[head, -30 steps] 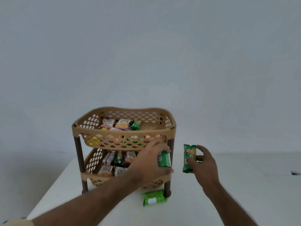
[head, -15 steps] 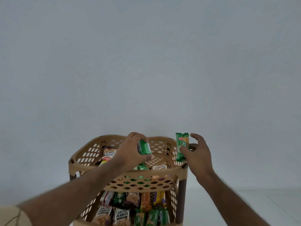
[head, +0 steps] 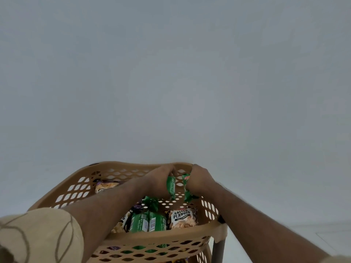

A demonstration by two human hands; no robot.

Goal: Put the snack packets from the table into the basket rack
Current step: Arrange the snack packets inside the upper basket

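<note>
Head view: left hand (head: 161,181) and right hand (head: 201,182) each grasp a green packet (head: 171,186), (head: 187,188) above the rack's (head: 133,238) top basket's far edge, probably to drop both into bare floor there.

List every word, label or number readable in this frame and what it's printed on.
"SALTED PEANUTS": white packet in the top basket.
Smaller line under it: too blurred to read.
Red lettering on the green packet in the right hand: partly hidden, unreadable.
Print on the green packet in the left hand: too small.
Barcodes and print on the green packets lying in the basket: unreadable.
</note>
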